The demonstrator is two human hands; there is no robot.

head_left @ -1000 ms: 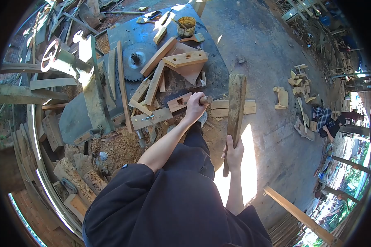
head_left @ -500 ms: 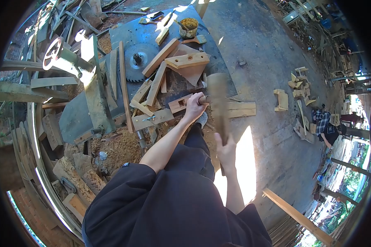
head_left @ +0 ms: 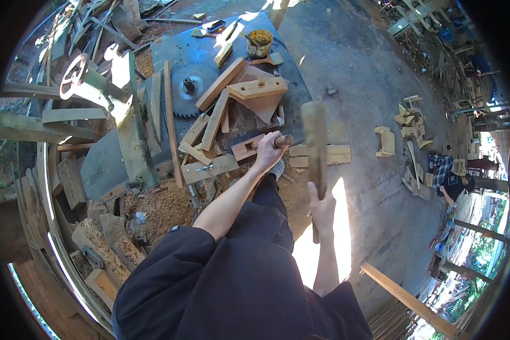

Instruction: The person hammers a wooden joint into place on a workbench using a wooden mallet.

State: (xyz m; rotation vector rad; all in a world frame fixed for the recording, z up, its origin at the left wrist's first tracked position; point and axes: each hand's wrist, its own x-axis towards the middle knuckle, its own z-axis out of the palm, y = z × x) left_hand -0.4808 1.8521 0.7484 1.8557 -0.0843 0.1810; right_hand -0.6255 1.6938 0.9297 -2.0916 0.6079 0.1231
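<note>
My left hand (head_left: 270, 150) is closed around the round wooden handle of a chisel-like tool (head_left: 284, 141), over a wooden piece with a cut slot (head_left: 246, 147). The tool's blade is hidden by the hand. To the right, my right hand (head_left: 322, 211) grips a long wooden mallet (head_left: 315, 141), its thick head pointing away from me. Beside the slotted piece lie a board with a metal fitting (head_left: 211, 169) and a pale wooden block (head_left: 328, 154). A piece with several holes (head_left: 258, 88) rests farther off.
A circular saw blade (head_left: 189, 85) lies on the metal table (head_left: 170, 45), near a bucket (head_left: 259, 43). A machine with a handwheel (head_left: 74, 76) stands left. Wood pieces (head_left: 386, 141) lie on the floor; another person (head_left: 450, 175) is at the far right.
The mallet and my right hand have moved slightly right, away from the tool's handle. My left hand stays closed on the handle, shifted only a little.
</note>
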